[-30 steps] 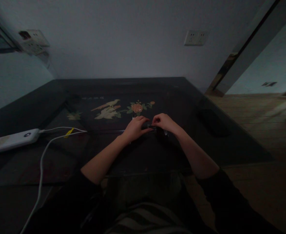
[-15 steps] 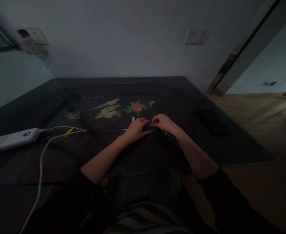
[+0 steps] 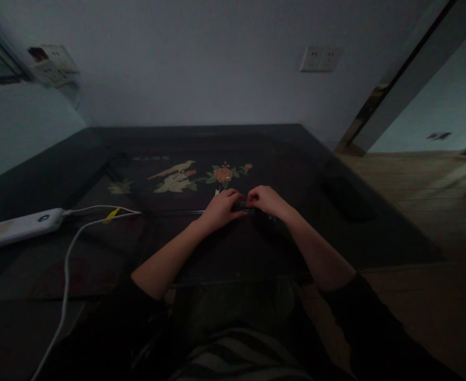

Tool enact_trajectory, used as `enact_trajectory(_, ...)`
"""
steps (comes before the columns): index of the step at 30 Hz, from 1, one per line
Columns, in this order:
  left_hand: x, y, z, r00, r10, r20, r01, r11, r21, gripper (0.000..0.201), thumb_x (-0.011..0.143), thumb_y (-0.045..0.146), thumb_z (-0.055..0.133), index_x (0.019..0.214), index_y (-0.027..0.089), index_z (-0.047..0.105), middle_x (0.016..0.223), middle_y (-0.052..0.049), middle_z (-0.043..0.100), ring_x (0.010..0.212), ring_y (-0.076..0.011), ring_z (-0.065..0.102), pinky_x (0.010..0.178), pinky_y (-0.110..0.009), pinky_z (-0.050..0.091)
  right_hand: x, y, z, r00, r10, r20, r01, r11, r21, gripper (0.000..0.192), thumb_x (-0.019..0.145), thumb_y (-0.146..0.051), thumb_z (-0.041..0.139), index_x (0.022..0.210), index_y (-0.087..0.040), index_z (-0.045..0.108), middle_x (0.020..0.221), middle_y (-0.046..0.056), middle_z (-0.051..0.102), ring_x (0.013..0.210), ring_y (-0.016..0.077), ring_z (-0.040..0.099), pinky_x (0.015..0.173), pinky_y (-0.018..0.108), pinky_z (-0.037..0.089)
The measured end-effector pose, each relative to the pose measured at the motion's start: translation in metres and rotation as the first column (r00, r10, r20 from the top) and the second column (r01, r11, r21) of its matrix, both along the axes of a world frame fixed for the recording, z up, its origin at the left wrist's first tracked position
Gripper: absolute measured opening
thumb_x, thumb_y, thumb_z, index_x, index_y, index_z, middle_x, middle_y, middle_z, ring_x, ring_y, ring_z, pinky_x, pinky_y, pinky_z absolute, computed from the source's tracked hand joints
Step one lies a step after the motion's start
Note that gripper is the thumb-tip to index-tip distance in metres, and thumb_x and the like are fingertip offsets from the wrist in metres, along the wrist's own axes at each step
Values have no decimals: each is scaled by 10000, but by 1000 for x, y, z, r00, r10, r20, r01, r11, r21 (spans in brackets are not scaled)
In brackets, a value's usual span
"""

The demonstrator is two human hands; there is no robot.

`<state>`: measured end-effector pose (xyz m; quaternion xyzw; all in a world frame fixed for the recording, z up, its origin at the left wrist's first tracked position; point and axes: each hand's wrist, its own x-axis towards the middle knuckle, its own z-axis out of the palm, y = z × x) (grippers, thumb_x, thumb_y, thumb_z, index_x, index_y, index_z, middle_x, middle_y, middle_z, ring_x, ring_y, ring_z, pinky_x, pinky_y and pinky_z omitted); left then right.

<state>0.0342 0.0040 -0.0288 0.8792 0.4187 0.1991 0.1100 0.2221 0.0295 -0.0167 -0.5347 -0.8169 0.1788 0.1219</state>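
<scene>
On the dark tabletop, both of my hands meet at a small dark object (image 3: 249,210) with a glossy edge. Its kind is too dim to make out. My left hand (image 3: 224,205) closes on its left end, thumb on the near side and fingers on the far side. My right hand (image 3: 267,201) is closed in a pinch at its right end; the fingertips are partly hidden. A small white-and-dark piece (image 3: 217,189) shows just beyond my left hand.
A white power bank (image 3: 20,228) lies at the left, with a white cable (image 3: 66,275) bearing a yellow tag (image 3: 112,215). A flat black object (image 3: 347,198) rests at the right on the dark table (image 3: 288,148). Wall sockets (image 3: 320,59) are behind.
My left fingers have shifted slightly on the dark object. My right hand stays almost in the same place, still pinched at its right end.
</scene>
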Motion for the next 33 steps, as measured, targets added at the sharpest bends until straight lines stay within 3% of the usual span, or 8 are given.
enact_trajectory(15,-2,1,-3,999,-35,-34,35,999,-3,288,807,282,677,1068,167,637,1046,-91,670,1000,-231,616,864,-352,492,3,-2,6,999,32,33,-32,999,-27,122,788,-190,649,837,-208,758,806,25,694,723,131,573,614,236,335)
enact_trajectory(33,-2,-1,-1,990,-70,-126,81,993,81,255,848,317,633,1054,187,708,1151,-78,686,1057,-239,614,913,-383,488,5,-1,9,1000,21,10,-21,999,-32,116,750,-154,671,828,-182,751,752,31,677,669,124,557,595,242,343)
